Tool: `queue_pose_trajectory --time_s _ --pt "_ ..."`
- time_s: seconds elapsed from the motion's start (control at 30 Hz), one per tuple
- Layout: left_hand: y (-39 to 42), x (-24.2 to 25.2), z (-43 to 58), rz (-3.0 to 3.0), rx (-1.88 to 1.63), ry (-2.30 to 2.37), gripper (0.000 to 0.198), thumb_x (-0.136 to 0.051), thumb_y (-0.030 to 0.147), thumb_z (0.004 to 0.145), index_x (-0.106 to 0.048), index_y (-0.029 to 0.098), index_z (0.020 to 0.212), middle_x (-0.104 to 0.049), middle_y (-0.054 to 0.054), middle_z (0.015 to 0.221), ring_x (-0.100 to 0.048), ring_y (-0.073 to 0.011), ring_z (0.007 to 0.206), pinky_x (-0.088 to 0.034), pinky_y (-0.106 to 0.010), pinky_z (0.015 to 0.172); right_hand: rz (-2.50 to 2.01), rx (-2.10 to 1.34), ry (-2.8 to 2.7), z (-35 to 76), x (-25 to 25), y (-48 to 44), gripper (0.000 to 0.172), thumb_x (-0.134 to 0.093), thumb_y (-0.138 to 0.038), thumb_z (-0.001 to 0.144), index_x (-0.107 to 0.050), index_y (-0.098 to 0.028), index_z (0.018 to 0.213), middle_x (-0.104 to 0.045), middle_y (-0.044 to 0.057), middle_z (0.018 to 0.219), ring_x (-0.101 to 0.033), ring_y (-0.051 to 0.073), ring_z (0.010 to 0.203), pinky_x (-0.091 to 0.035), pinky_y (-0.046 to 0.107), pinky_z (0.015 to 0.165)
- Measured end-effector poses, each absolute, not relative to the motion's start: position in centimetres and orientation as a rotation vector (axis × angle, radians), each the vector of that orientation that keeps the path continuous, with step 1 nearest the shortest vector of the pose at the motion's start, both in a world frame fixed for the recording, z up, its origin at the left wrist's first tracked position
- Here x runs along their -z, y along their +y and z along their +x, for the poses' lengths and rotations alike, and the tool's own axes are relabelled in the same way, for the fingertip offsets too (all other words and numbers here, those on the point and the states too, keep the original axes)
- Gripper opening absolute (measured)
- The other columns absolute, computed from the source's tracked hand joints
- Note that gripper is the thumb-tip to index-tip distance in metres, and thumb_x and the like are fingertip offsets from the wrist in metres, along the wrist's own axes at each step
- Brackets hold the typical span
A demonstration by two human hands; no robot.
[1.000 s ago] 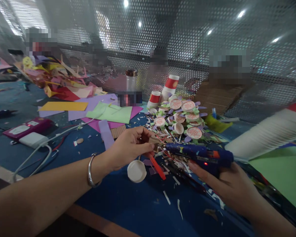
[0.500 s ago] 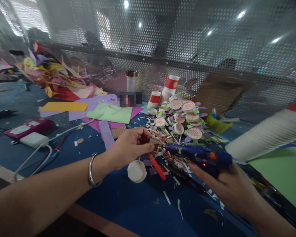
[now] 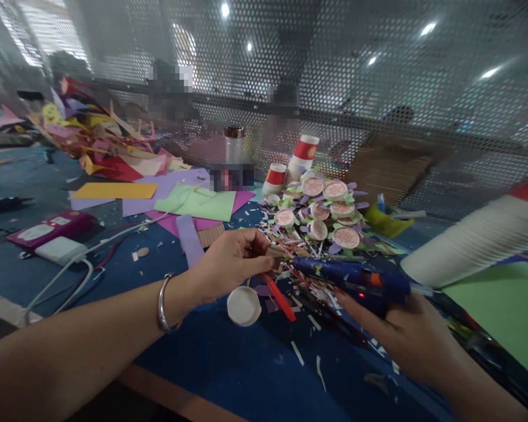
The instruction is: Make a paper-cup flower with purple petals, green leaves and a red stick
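Note:
My right hand (image 3: 407, 328) is wrapped round a blue hot glue gun (image 3: 334, 271) with a small red light lit. A clear glue stick (image 3: 421, 289) pokes out of its back end. The gun's nozzle meets a small brown cardboard piece (image 3: 276, 252), which my left hand (image 3: 237, 258) pinches between thumb and fingers. Below those fingers runs a red strip (image 3: 282, 302); whether the hand also grips it is hidden. A white round paper cup base (image 3: 243, 306) lies just under my left hand. Beyond the nozzle are piled decorated paper discs (image 3: 319, 211) with purple and green tabs.
Paper scraps litter the blue table (image 3: 193, 363). Stacked paper cups (image 3: 470, 234) lean at the right over green paper (image 3: 506, 316). Coloured sheets (image 3: 202, 202), a purple power bank (image 3: 53, 225) and a white cable (image 3: 114, 237) lie left. A perforated metal screen (image 3: 246, 76) stands behind.
The glue gun has shifted very slightly left against the cardboard piece. My left hand keeps its pinch, almost unmoved.

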State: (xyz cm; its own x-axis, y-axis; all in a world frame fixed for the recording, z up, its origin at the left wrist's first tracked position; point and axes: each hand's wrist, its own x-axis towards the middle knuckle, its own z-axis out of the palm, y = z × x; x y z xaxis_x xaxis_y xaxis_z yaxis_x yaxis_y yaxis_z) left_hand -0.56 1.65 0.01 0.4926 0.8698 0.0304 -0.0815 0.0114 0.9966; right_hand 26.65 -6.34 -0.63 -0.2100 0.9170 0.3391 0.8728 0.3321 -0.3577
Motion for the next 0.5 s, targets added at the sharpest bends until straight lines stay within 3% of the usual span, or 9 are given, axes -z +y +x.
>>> queue_pose_trajectory --time_s 0.23,0.5 --pt "1.7 -0.2 -0.9 1.523 -0.839 0.816 0.011 -0.071 0.02 0.081 -0.063 0.015 0.085 -0.065 0.001 0.069 -0.063 -0.0099 0.06 -0.051 -0.023 0.06 -1.608 -0.186 -2.072 25.5 -0.8 -6.2 0.031 -0.053 -0.042 0.092 -0.076 -0.023 0.08 -0.076 0.006 0.073 -0.07 0.025 0.064 -0.055 0.034 0.058" --pt "1.1 -1.1 -0.7 1.288 -0.853 0.713 0.014 -0.075 0.019 0.079 -0.062 0.013 0.081 -0.068 0.0 0.071 -0.063 -0.0092 0.062 -0.052 -0.022 0.062 -1.739 -0.213 -2.002 27.1 -1.7 -5.1 0.038 -0.055 -0.049 0.091 -0.067 -0.022 0.066 -0.067 0.0 0.057 -0.063 0.021 0.054 -0.05 0.031 0.052"
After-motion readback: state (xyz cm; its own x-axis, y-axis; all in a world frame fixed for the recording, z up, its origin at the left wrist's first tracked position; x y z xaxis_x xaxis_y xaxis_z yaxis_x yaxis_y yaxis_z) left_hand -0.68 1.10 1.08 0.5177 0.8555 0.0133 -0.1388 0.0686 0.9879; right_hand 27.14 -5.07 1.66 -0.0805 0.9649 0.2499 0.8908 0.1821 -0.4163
